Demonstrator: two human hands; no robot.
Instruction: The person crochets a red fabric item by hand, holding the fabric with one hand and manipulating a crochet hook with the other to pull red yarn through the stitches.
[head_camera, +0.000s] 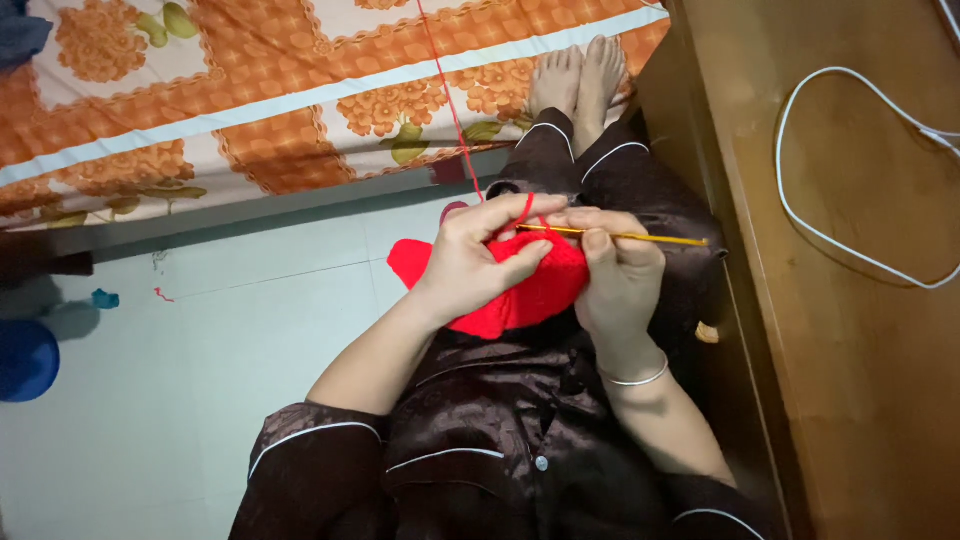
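Lying nearly level, the yellow crochet hook (625, 236) ran left to right, its tip at the left hand (475, 262) and its shaft pinched tight by the right hand (620, 280). The left hand's fingers were closed on the red crocheted piece (535, 290) in the lap, red yarn (455, 120) running away toward the bed (250, 100).

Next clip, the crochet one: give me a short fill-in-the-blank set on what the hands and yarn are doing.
1. The right hand holds a thin ____ crochet hook.
2. The left hand grips the knitted piece, whose colour is ____.
3. The yarn strand runs up across the patterned ____.
4. A white ____ lies looped on the wooden surface.

Missing words: yellow; red; bedsheet; cable
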